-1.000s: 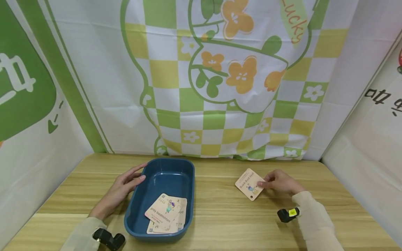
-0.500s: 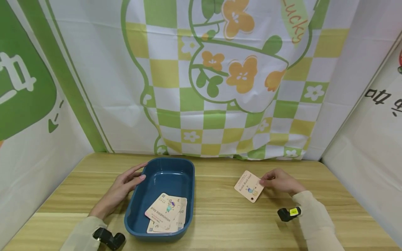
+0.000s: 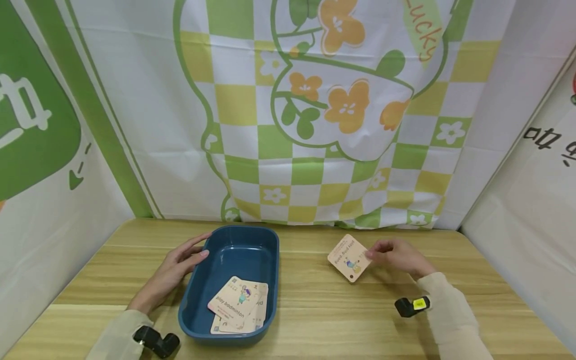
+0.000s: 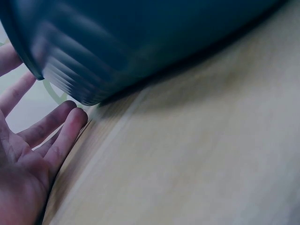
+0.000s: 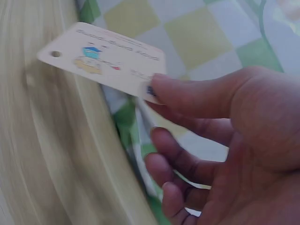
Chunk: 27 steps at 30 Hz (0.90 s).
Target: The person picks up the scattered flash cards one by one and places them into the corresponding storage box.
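My right hand [image 3: 398, 257] pinches a flash card [image 3: 350, 258] by one corner between thumb and finger. The card has rounded corners, a punched hole, a small cartoon figure and printed words; in the right wrist view the same card [image 5: 108, 61] tilts over the table edge line. At the left, my left hand [image 3: 173, 267] rests along the side of a blue plastic tray [image 3: 274, 260], fingers extended near its rim. Seen from the left wrist, the fingers [image 4: 65, 131] are straight beside the tray's wall [image 4: 117, 42]. Inside the tray lie several cards [image 3: 238, 302], the top one reading "play badminton".
The wooden table [image 3: 315, 310] carries the tray and reaches to a patterned cloth [image 3: 315, 190] hanging at its back. White cloth walls with green print close in the left and right sides. Black cameras are strapped on both wrists.
My right hand has lifted slightly and shifted left with the flash card, which has moved up and left in the head view. The left hand and the tray stay in place.
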{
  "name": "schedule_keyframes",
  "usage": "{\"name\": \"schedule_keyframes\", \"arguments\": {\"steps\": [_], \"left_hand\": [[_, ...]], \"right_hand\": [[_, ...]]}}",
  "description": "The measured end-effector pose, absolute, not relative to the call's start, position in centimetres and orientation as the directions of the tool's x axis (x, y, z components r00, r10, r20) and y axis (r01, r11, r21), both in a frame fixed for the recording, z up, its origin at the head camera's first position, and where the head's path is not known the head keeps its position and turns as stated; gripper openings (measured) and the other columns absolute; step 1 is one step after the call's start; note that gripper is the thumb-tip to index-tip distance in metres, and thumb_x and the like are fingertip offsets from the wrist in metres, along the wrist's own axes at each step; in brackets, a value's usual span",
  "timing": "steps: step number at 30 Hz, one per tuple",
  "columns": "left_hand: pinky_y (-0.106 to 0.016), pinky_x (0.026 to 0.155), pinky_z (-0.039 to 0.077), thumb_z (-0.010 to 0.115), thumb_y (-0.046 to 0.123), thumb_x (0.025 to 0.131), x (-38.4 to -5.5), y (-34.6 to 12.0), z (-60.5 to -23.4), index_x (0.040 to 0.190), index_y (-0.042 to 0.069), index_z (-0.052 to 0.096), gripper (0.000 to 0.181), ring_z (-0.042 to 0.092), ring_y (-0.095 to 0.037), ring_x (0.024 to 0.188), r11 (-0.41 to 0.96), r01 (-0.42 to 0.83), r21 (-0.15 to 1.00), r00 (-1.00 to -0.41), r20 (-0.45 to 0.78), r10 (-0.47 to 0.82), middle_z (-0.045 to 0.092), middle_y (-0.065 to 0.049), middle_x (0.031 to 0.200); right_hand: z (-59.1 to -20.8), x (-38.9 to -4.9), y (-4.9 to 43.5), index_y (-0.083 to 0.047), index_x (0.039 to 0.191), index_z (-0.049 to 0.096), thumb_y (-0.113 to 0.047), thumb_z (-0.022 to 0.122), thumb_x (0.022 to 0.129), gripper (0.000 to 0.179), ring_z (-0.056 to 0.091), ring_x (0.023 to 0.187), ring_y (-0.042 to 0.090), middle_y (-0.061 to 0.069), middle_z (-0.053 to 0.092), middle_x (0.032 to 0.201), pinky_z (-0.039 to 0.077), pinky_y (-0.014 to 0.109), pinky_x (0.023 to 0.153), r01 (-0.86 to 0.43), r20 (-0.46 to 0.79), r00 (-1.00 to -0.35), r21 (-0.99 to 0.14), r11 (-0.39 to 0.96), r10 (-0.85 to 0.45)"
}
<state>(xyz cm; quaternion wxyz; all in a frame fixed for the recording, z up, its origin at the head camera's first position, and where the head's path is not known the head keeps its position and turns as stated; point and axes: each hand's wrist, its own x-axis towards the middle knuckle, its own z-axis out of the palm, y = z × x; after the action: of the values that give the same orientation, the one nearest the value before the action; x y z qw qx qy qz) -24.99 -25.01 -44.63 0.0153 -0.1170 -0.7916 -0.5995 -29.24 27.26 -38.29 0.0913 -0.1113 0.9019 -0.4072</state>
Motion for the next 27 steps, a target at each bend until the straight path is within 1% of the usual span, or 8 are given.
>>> {"name": "schedule_keyframes", "arguments": {"steps": [3, 7, 10, 14, 18, 21, 24, 27], "left_hand": [[-0.063, 0.104, 0.04, 0.055, 0.027, 0.107, -25.0, -25.1, -44.6, 0.157, 0.012, 0.039, 0.055, 0.051, -0.039, 0.127, 0.252, 0.202, 0.947, -0.972, 0.163, 0.168, 0.05, -0.025, 0.144], [-0.065, 0.104, 0.04, 0.055, 0.027, 0.107, -24.9, -25.1, -44.7, 0.157, 0.011, 0.039, 0.055, 0.051, -0.039, 0.127, 0.251, 0.204, 0.946, -0.972, 0.165, 0.168, 0.05, -0.026, 0.143], [-0.064, 0.104, 0.04, 0.055, 0.027, 0.107, -24.9, -25.1, -44.7, 0.157, 0.011, 0.04, 0.055, 0.051, -0.039, 0.126, 0.251, 0.206, 0.946, -0.972, 0.167, 0.167, 0.051, -0.025, 0.143], [-0.064, 0.104, 0.039, 0.055, 0.027, 0.106, -25.0, -25.1, -44.7, 0.157, 0.011, 0.04, 0.055, 0.051, -0.039, 0.127, 0.247, 0.206, 0.947, -0.971, 0.167, 0.17, 0.05, -0.025, 0.144], [-0.065, 0.105, 0.039, 0.055, 0.027, 0.107, -25.0, -25.0, -44.7, 0.157, 0.011, 0.039, 0.055, 0.05, -0.041, 0.128, 0.241, 0.208, 0.948, -0.97, 0.168, 0.177, 0.049, -0.025, 0.145], [-0.065, 0.105, 0.039, 0.055, 0.027, 0.107, -25.1, -25.1, -44.7, 0.157, 0.011, 0.039, 0.055, 0.05, -0.041, 0.128, 0.24, 0.208, 0.948, -0.97, 0.167, 0.179, 0.048, -0.026, 0.146], [-0.065, 0.104, 0.039, 0.055, 0.027, 0.107, -25.0, -25.1, -44.7, 0.157, 0.011, 0.039, 0.055, 0.05, -0.042, 0.128, 0.241, 0.205, 0.949, -0.97, 0.164, 0.179, 0.048, -0.026, 0.145], [-0.064, 0.104, 0.04, 0.055, 0.027, 0.107, -25.0, -25.1, -44.6, 0.157, 0.01, 0.039, 0.055, 0.05, -0.042, 0.128, 0.24, 0.206, 0.949, -0.97, 0.165, 0.179, 0.048, -0.026, 0.146]], "right_hand": [[-37.7, -29.0, 26.3, -0.003, 0.099, 0.074, -0.03, 0.073, 0.095, 0.027, 0.056, 0.092, 0.022, 0.007, 0.068, 0.096, 0.043, 0.04, 0.084, -0.113, -0.039, -0.97, -0.803, 0.585, -0.24], [-37.2, -28.7, 24.9, 0.001, 0.102, 0.075, -0.025, 0.074, 0.095, 0.027, 0.06, 0.092, 0.021, 0.008, 0.072, 0.097, 0.046, 0.041, 0.086, -0.149, 0.043, -0.975, -0.855, 0.496, -0.217], [-36.9, -28.3, 23.6, 0.003, 0.103, 0.075, -0.022, 0.074, 0.095, 0.026, 0.062, 0.093, 0.019, 0.008, 0.073, 0.1, 0.049, 0.038, 0.087, -0.188, 0.099, -0.972, -0.874, 0.448, -0.215], [-36.6, -27.7, 22.1, 0.002, 0.104, 0.076, -0.02, 0.075, 0.094, 0.024, 0.063, 0.091, 0.017, 0.01, 0.073, 0.101, 0.051, 0.031, 0.081, -0.257, 0.176, -0.958, -0.875, 0.41, -0.226], [-36.3, -27.1, 20.8, -0.003, 0.099, 0.079, -0.018, 0.076, 0.093, 0.017, 0.059, 0.074, 0.014, 0.013, 0.073, 0.093, 0.048, 0.026, 0.065, -0.387, 0.308, -0.918, -0.829, 0.403, -0.249], [-36.1, -26.7, 20.0, -0.01, 0.095, 0.081, -0.017, 0.077, 0.092, 0.009, 0.051, 0.063, 0.013, 0.008, 0.072, 0.085, 0.041, 0.025, 0.056, -0.501, 0.419, -0.865, -0.756, 0.422, -0.275], [-36.1, -26.2, 19.2, -0.014, 0.092, 0.081, -0.017, 0.077, 0.092, 0.004, 0.048, 0.062, 0.014, -0.001, 0.069, 0.081, 0.04, 0.025, 0.055, -0.575, 0.495, -0.818, -0.687, 0.444, -0.292], [-36.2, -25.9, 18.4, -0.013, 0.09, 0.081, -0.017, 0.078, 0.091, 0.005, 0.052, 0.065, 0.014, -0.007, 0.067, 0.08, 0.043, 0.026, 0.058, -0.62, 0.54, -0.783, -0.642, 0.451, -0.308]]}}
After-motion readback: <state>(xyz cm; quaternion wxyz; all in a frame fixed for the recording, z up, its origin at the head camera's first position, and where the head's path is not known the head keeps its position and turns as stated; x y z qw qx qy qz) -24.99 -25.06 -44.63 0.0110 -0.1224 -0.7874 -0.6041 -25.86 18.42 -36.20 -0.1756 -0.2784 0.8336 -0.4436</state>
